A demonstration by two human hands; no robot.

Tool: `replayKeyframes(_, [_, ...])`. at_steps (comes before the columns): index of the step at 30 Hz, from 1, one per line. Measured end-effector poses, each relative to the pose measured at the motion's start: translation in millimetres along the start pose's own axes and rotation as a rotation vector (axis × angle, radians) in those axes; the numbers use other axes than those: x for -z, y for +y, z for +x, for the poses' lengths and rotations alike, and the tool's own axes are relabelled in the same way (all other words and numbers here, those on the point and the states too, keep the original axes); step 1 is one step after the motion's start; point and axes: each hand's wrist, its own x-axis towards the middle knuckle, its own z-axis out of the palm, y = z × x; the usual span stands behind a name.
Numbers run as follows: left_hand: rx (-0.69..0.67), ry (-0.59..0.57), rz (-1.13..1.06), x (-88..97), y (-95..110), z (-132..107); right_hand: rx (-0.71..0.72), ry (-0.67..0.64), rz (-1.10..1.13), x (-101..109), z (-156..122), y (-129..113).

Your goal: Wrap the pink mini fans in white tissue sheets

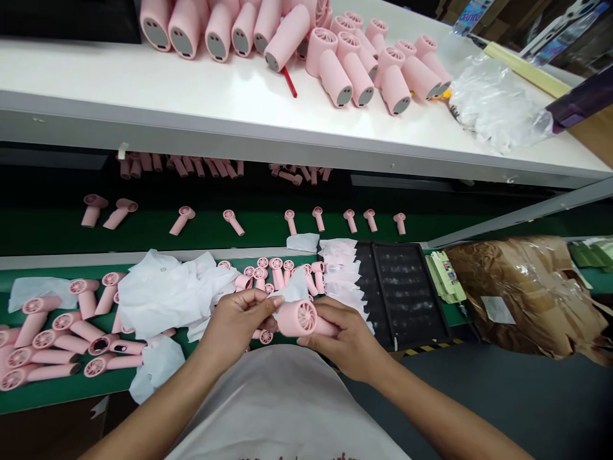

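A pink handheld fan (297, 318) is in my right hand (352, 335), whose fingers wrap round its handle. The round grille of the fan points toward me. Close against the fan head, my left hand (242, 322) pinches a thin white bag (293, 289) between thumb and fingers. The bag lies partly behind the fan, and its opening cannot be made out. Just beyond my hands, several more pink fans (276, 273) lie on the green bench. A heap of white bags (165, 291) rests to the left of my left hand.
Pink fans (62, 338) crowd the bench at left. A black tray (409, 294) holds bagged items (341, 268) along its left side. Fans (290, 220) stand along a green belt behind. The white shelf (191, 89) above carries more fans. Brown wrapping (522, 294) sits at right.
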Motion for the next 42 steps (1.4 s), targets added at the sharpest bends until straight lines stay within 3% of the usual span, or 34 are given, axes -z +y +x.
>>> replayKeyframes(4, [-0.11, 0.06, 0.24, 3.7, -5, -2, -0.086, 0.116, -0.099, 1, 4, -2])
replayKeyframes(9, [-0.233, 0.105, 0.31, 0.7, -9, -4, -0.08, 0.052, -0.357, -4, 9, 0])
replayKeyframes(17, [-0.818, 0.158, 0.787, -8.7, -20, 8, -0.153, -0.042, -0.683, -3, 18, -4])
replayKeyframes(20, [-0.931, 0.1, 0.894, -13.1, -23, 14, -0.162, -0.017, -0.706, -2, 23, -6])
replayKeyframes(22, [-0.964, 0.064, 0.965, -17.1, -22, 16, -0.201, 0.021, -0.577, -2, 28, -2])
replayKeyframes(26, [-0.941, 0.017, 0.917, -23.8, -20, 15, -0.37, 0.125, 0.049, -5, 36, 16])
replayKeyframes(28, [-0.85, -0.008, 0.772, -23.5, -17, 14, -0.331, 0.176, 0.343, -8, 39, 24])
replayKeyframes(30, [-0.749, 0.08, 0.587, -20.1, -12, 16, -0.246, 0.211, 0.522, -12, 40, 27])
replayKeyframes(33, [-0.663, 0.306, 0.139, -14.3, 1, 22, -0.19, 0.239, 0.665, -18, 41, 21])
replayKeyframes(34, [-0.639, 0.305, -0.02, -14.0, 7, 25, -0.19, 0.225, 0.701, -21, 41, 17])
replayKeyframes(36, [-0.537, 0.147, -0.222, -17.0, 18, 28, -0.179, 0.181, 0.765, -26, 41, 9])
replayKeyframes(38, [-0.426, 0.028, -0.278, -23.5, 27, 29, -0.12, 0.186, 0.825, -33, 41, 0])
replayKeyframes(39, [-0.394, 0.037, -0.29, -26.7, 30, 28, -0.075, 0.224, 0.85, -36, 40, -3])
replayKeyframes(42, [-0.443, 0.243, -0.322, -32.2, 34, 24, -0.051, 0.306, 0.84, -49, 36, -11])
